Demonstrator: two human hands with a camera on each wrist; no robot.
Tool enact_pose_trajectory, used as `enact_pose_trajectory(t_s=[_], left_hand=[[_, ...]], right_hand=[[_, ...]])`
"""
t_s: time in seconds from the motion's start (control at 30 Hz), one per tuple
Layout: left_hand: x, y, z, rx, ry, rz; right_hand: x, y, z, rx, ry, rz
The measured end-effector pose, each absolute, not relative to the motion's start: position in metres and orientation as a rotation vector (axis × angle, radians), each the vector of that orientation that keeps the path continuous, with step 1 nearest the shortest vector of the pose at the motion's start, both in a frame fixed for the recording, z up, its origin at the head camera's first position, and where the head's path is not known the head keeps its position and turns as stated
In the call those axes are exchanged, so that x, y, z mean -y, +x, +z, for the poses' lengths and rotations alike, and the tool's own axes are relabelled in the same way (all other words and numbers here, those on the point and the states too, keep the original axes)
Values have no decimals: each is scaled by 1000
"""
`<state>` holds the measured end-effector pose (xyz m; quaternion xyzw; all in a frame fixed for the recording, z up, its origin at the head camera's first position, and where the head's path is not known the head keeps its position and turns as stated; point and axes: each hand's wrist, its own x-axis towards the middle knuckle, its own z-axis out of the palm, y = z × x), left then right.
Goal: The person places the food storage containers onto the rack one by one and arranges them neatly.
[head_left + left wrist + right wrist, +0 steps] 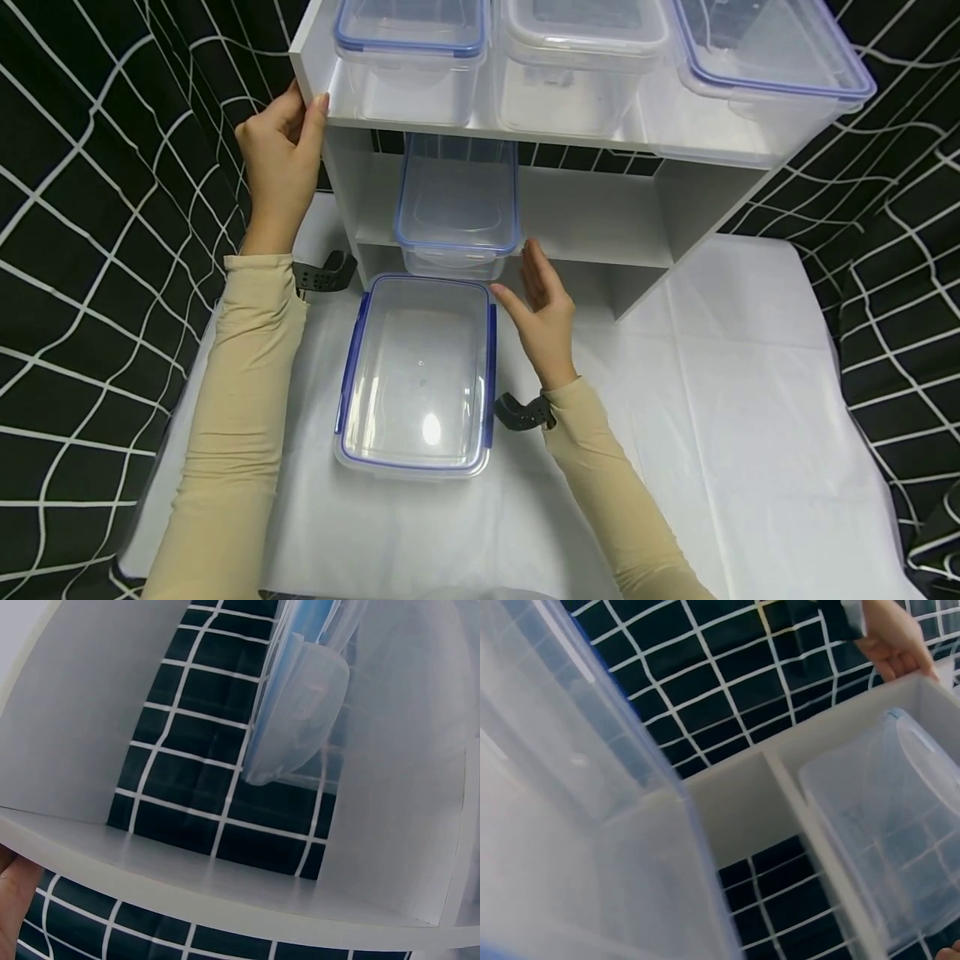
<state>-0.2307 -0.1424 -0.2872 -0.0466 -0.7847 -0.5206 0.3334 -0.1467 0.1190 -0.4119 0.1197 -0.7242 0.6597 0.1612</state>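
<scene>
My left hand (281, 158) grips the side panel of the white shelf unit (517, 133) near its upper left corner, thumb on the front edge; part of this hand shows at the edge of the left wrist view. My right hand (543, 312) has its fingers extended beside a clear lidded food container (459, 196) with a blue rim, which juts out over the middle shelf's front edge. A larger clear container (420, 375) with blue side clips lies flat on the table just below, its far right corner close to my right thumb.
Along the top shelf stand a blue-rimmed container (416, 92), a white-lidded one (573, 96) and a wide blue-rimmed one (780, 50) at the right. A white cloth (750, 400) covers the table. Dark curtains with white grid lines (97, 275) hang on both sides.
</scene>
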Motion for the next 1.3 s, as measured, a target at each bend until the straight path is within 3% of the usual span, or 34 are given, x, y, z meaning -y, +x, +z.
enact_pose_trajectory(t_s=[0.23,0.7,1.13,1.3], left_hand=[[145,-236,-292,2021,-167,-1324],[147,-232,-294,1998,-181,-1333],[144,-234,-292,2038,-159,-1355],[145,-233,-293,2045,-145,-1355]], right_hand=[[-131,-124,-423,2050,436,1897],[-130,-100,-433,2089,366,1892],[-130,-48,-466,2180,331,1862],[-118,-24,-460,2269,396,1771]])
